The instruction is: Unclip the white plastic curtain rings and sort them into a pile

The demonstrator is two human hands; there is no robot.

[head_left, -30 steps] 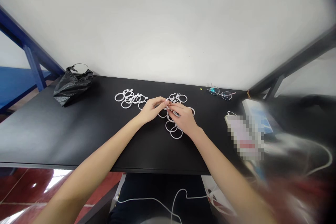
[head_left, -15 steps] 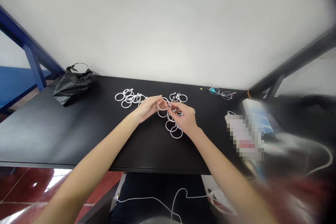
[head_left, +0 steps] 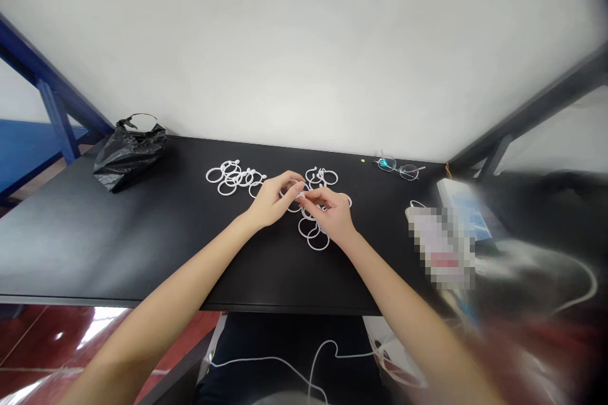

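My left hand (head_left: 273, 199) and my right hand (head_left: 329, 214) meet over the middle of a black table (head_left: 142, 234). Both pinch the same white plastic ring (head_left: 293, 192), fingers curled round it. Under and just behind my right hand lies a loose pile of white rings (head_left: 314, 233). A second bunch of white rings (head_left: 234, 177) lies to the left of my left hand.
A crumpled black plastic bag (head_left: 128, 150) sits at the back left. A pair of glasses (head_left: 399, 169) lies at the back right by the wall. Right of them are a blurred-out object (head_left: 441, 247), a blue-and-white box (head_left: 463, 205) and a white cable (head_left: 577, 294).
The ring was raised and held open between my fingertips half a second ago. Both hands have since drawn closer over it and sunk slightly towards the pile.
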